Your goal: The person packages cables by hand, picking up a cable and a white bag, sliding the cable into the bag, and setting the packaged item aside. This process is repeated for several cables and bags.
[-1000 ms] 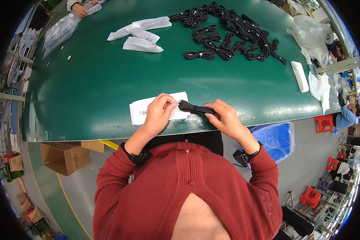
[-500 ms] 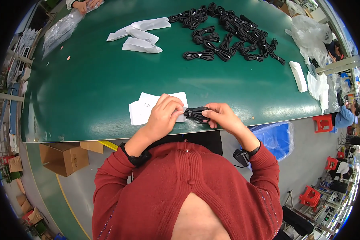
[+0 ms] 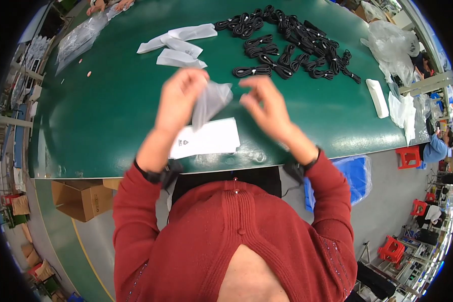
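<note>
My left hand [image 3: 181, 93], blurred by motion, is closed on the upper left corner of a translucent white bag [image 3: 212, 100]. The bag hangs above the table, and I cannot make out whether anything is inside it. To its right, my right hand [image 3: 268, 105] is raised with thumb and fingers apart and nothing visible between them. Below the hands lies a stack of flat white bags [image 3: 209, 138] with small printing, near the table edge. Ahead of my right hand, a coiled black cable [image 3: 251, 71] lies at the near side of a pile of cables [image 3: 307, 38].
Several white bags [image 3: 181, 59] lie overlapping beyond my left hand. At the far left, another person's hands [image 3: 98, 6] are by clear plastic bags [image 3: 80, 40]. A white strip-like packet [image 3: 377, 98] rests on the green table [image 3: 110, 116] at right. A blue lined bin [image 3: 350, 178] stands below the edge.
Both hands have risen and moved forward from the stack. My left hand has lifted a bag; my right hand has let go of the coiled cable, which no longer shows between them.
</note>
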The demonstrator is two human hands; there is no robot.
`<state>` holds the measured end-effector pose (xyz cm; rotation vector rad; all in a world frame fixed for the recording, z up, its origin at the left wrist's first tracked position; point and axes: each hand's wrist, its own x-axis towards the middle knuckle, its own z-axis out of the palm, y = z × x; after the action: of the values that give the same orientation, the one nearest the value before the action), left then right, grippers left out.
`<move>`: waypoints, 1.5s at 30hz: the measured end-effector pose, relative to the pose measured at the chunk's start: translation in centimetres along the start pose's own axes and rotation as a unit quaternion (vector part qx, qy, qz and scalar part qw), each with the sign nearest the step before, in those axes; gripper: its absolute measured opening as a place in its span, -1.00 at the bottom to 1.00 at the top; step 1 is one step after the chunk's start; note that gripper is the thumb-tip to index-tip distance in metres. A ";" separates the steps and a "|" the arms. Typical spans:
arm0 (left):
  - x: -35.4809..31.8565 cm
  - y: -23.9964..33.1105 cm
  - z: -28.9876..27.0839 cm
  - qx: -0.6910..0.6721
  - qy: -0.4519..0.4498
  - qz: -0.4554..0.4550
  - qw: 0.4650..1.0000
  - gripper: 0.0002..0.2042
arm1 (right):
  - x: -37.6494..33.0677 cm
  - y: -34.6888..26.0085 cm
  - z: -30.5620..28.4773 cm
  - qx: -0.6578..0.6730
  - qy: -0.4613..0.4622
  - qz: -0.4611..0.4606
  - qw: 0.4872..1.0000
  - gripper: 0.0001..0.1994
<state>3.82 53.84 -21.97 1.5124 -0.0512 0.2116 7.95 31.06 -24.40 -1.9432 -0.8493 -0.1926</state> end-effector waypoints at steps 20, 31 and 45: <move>-8.2 -6.2 3.3 0.403 -0.106 0.159 0.895 -0.88 | -6.6 -0.2 -1.4 -0.123 -0.047 0.041 0.990 -0.74; -8.2 -5.9 3.4 0.265 -0.050 -0.001 0.963 -0.94 | -9.3 -2.0 -2.6 -0.223 -0.128 -0.052 0.965 -0.61; -6.7 -3.6 3.8 0.315 -0.087 0.190 0.926 -0.88 | -6.8 -0.6 -0.6 0.139 -0.164 0.174 0.961 -0.73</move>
<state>-1.79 49.16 -26.43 2.1571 -0.4589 0.4333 2.63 27.49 -26.85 -1.8430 -0.6842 0.4468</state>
